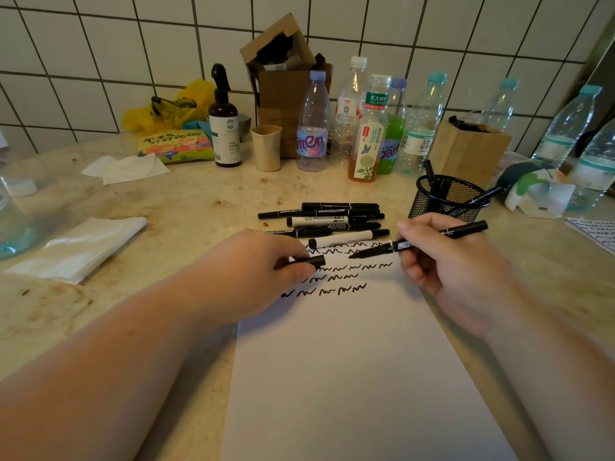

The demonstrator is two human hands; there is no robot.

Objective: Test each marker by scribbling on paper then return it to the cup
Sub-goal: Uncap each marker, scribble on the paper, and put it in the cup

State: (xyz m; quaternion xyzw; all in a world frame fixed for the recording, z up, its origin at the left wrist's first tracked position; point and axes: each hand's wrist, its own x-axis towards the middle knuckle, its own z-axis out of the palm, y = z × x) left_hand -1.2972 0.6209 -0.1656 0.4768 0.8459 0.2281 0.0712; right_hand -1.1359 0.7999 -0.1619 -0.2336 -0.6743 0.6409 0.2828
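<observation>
A white sheet of paper (349, 361) lies in front of me with rows of black scribbles (336, 277) near its top. My right hand (456, 267) grips an uncapped black marker (396, 247), its tip just above the paper. My left hand (259, 271) pinches the black cap (314, 261) over the sheet's left edge. Several more markers (329, 219) lie in a pile beyond the paper. A black mesh cup (447, 197) stands at the right with two markers in it.
Behind the pile stand several plastic bottles (312, 124), a beige cup (266, 148), a brown spray bottle (224, 128), a cardboard box (283, 78) and a wooden holder (469, 151). Tissues (80, 244) and a snack bag (176, 146) lie at the left.
</observation>
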